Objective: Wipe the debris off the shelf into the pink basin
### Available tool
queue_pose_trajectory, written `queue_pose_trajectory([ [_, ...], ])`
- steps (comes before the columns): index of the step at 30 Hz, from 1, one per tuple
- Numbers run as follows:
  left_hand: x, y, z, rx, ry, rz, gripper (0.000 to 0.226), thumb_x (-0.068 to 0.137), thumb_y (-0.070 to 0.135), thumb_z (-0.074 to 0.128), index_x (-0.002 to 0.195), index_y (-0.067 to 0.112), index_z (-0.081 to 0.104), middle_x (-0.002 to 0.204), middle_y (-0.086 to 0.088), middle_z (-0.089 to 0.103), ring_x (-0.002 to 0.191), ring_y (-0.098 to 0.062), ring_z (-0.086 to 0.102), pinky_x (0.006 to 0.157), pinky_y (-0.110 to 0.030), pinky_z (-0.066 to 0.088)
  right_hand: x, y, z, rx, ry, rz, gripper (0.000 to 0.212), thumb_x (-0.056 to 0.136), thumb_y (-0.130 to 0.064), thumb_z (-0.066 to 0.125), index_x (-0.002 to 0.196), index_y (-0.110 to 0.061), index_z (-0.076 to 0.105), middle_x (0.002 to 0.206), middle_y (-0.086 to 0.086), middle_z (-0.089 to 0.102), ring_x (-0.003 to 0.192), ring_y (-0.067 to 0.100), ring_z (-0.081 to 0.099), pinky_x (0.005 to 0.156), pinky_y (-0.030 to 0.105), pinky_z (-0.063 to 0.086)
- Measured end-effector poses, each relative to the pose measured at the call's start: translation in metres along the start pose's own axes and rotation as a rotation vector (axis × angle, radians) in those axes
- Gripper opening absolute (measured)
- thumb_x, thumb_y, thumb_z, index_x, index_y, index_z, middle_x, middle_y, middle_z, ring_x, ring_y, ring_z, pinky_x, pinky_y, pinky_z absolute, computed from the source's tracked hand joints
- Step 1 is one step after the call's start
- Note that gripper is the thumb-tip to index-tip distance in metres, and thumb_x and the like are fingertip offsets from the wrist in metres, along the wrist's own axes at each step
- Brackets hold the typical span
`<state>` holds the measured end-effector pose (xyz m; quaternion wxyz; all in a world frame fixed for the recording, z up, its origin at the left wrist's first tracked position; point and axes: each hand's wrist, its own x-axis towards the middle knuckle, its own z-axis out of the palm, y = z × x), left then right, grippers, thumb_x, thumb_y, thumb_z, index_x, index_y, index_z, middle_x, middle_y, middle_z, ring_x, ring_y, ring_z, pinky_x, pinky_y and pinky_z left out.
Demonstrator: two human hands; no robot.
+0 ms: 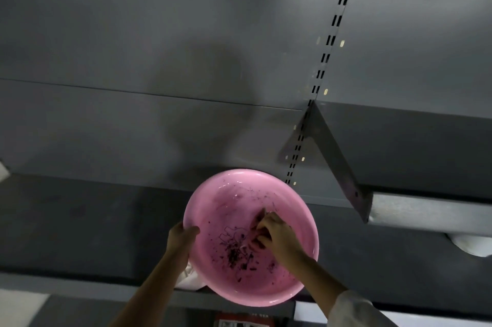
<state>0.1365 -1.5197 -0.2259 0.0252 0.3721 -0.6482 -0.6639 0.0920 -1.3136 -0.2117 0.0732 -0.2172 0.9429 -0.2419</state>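
The round pink basin (239, 209) is in front of the grey shelf (80, 220), tilted toward me. Dark crumbs and thin strands of debris (235, 253) lie on its bottom. My left hand (181, 238) grips the basin's left rim, thumb over the edge. My right hand (277, 236) is inside the basin just right of the debris. Its fingers are bunched around something small and pinkish-brown that I cannot make out. A white cloth (189, 277) shows below my left wrist, under the basin's edge.
A slotted metal upright (323, 60) runs up the grey back panel. A slanted bracket (338, 161) carries a higher shelf (412, 145) on the right, close to the basin's far rim. A white object (471, 244) sits under that shelf.
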Motion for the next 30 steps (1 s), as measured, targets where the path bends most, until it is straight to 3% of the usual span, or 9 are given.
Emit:
queue_pose_trajectory([
  [5, 0.017, -0.009, 0.0, 0.108, 0.076, 0.046, 0.014, 0.083, 0.001, 0.051, 0.071, 0.007, 0.055, 0.072, -0.013, 0.055, 0.075, -0.029, 0.054, 0.067, -0.037, 0.044, 0.013, 0.001, 0.012, 0.008, 0.001, 0.014, 0.023, 0.085, -0.018, 0.061, 0.106, -0.008, 0.062, 0.118, 0.004, 0.06, 0.104, 0.015, 0.061, 0.1, 0.024, 0.047],
  [10, 0.023, -0.014, 0.0, 0.44, 0.204, 0.164, 0.015, 0.089, 0.014, 0.046, 0.096, 0.001, 0.05, 0.076, -0.008, 0.052, 0.069, -0.027, 0.051, 0.061, -0.031, 0.037, 0.028, 0.007, 0.027, -0.005, -0.002, 0.037, 0.019, 0.085, -0.016, 0.061, 0.103, -0.009, 0.062, 0.116, 0.005, 0.058, 0.101, 0.019, 0.06, 0.096, 0.029, 0.05],
  [15, 0.031, -0.019, 0.0, 0.556, 0.2, 0.201, 0.019, 0.092, 0.016, 0.043, 0.1, -0.001, 0.049, 0.084, -0.015, 0.056, 0.075, -0.032, 0.056, 0.068, -0.036, 0.046, 0.037, 0.016, 0.046, -0.021, -0.026, 0.109, 0.022, 0.087, -0.014, 0.056, 0.108, -0.01, 0.06, 0.123, 0.006, 0.055, 0.107, 0.022, 0.057, 0.098, 0.033, 0.048],
  [18, 0.032, -0.02, 0.0, 0.588, 0.208, 0.21, 0.021, 0.093, 0.017, 0.043, 0.103, -0.001, 0.049, 0.09, -0.019, 0.06, 0.076, -0.032, 0.055, 0.068, -0.036, 0.045, 0.037, 0.02, 0.056, -0.082, -0.224, 0.117, 0.041, 0.089, -0.009, 0.049, 0.129, -0.017, 0.048, 0.142, 0.008, 0.044, 0.131, 0.026, 0.04, 0.112, 0.041, 0.032],
  [22, 0.033, -0.017, 0.0, 0.69, 0.159, 0.21, 0.024, 0.095, 0.018, 0.039, 0.108, -0.001, 0.044, 0.097, -0.021, 0.06, 0.084, -0.037, 0.059, 0.072, -0.039, 0.049, 0.033, 0.023, 0.059, -0.31, -0.528, 0.095, 0.067, 0.09, 0.001, 0.041, 0.146, -0.026, 0.016, 0.158, 0.003, 0.006, 0.145, 0.028, 0.007, 0.116, 0.053, 0.008],
  [25, 0.036, -0.014, -0.002, 0.827, 0.074, 0.193, 0.029, 0.098, 0.023, 0.032, 0.114, 0.001, 0.04, 0.102, -0.018, 0.059, 0.086, -0.033, 0.06, 0.075, -0.04, 0.05, 0.034, 0.021, 0.055, -0.369, -0.522, 0.083, 0.07, 0.089, 0.002, 0.041, 0.146, -0.029, 0.014, 0.159, 0.002, 0.002, 0.145, 0.028, 0.003, 0.116, 0.056, 0.005],
  [30, 0.049, -0.006, -0.007, 0.921, 0.005, 0.178, 0.043, 0.1, 0.03, 0.029, 0.132, 0.001, 0.033, 0.13, -0.023, 0.042, 0.113, -0.038, 0.049, 0.094, -0.044, 0.044, 0.031, 0.019, 0.033, -0.333, -0.365, 0.038, 0.066, 0.089, 0.004, 0.041, 0.143, -0.028, 0.024, 0.157, -0.004, 0.014, 0.145, 0.023, 0.01, 0.117, 0.052, 0.01],
])
